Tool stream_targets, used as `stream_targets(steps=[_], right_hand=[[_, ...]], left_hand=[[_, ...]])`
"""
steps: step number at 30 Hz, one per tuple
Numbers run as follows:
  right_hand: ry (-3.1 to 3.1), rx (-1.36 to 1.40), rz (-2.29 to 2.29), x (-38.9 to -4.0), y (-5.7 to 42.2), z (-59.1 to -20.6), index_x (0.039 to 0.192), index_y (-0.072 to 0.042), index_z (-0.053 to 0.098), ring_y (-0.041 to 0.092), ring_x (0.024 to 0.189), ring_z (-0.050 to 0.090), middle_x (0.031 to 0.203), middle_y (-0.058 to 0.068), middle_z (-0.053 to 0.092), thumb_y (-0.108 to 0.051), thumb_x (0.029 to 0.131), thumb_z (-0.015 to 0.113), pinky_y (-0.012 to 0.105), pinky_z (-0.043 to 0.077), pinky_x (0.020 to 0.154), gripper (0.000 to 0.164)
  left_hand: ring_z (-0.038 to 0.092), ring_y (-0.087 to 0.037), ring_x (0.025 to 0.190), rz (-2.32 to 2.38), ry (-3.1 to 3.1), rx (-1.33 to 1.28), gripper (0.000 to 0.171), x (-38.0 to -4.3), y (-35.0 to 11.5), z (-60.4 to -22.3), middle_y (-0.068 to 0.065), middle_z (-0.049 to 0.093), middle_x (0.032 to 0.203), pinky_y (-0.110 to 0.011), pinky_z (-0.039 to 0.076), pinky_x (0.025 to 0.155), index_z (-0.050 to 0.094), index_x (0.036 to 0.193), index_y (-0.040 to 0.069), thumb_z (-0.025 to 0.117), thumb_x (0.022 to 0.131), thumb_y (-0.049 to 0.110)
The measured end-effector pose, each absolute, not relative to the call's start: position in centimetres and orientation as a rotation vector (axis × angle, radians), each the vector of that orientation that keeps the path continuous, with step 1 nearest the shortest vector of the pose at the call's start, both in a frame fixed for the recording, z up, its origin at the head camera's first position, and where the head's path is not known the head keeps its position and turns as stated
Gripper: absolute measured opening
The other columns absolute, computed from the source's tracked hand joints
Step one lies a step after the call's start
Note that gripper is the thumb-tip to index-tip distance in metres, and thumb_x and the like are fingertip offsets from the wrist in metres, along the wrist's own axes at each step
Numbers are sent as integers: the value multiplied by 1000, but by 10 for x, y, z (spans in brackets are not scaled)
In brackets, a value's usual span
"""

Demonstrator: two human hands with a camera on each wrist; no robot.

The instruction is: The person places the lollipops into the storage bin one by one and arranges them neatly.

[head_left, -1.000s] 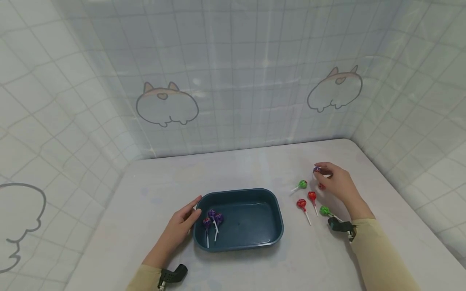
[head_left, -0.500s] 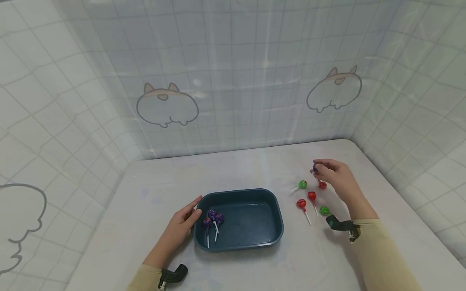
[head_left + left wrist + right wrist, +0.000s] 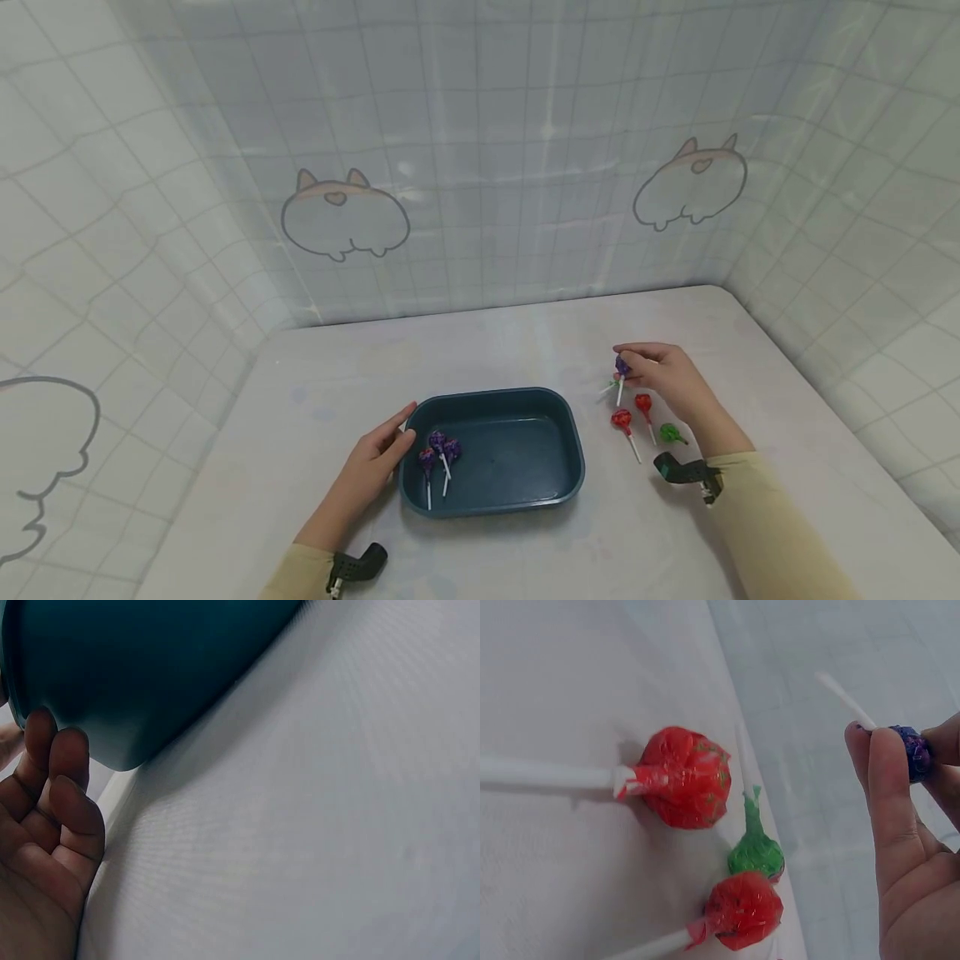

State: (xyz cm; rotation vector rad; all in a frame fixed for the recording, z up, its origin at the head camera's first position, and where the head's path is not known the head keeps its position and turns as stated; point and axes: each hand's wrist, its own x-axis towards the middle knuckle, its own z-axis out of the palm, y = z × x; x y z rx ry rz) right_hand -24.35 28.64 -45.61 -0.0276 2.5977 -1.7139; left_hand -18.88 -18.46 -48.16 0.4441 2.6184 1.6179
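Since the earlier frames, a foil-wrapped purple lollipop (image 3: 622, 365) has been carried leftward, pinched between the right hand's (image 3: 667, 377) thumb and fingertips, at two o'clock from the smooth, rounded-rectangular tray (image 3: 517, 462). The tray's nine-o'clock rim is touched by the left hand (image 3: 371, 457), fingers loosely extended.

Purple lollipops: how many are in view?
4: three purple lollipops grouped at the left end inside the tray, and one purple lollipop pinched in the right hand. The hand could hide others.
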Motion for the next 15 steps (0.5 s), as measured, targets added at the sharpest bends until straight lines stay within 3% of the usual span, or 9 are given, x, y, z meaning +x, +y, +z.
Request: stream_targets(steps=[6,15], right_hand=[[2635,-67,-1594,-242,282,-453,136,-10,60,25,103,67,128,13,62,-49,94,64,42,50,91,57],[2671,-116,-1509,-239,274,-450,135,-16,61,24,103,66,120,7,66,-40,91,72,47,50,90,51]], left_hand=[[46,-14,61,1626,2606,453,50,-190,-186,-481,-7,54,80,-29,42,53,48,148,12,57,102,29],[46,-12,61,1614,2596,476,51,-193,-190,-484,-6,54,80,-29,42,54,47,148,12,57,102,32]])
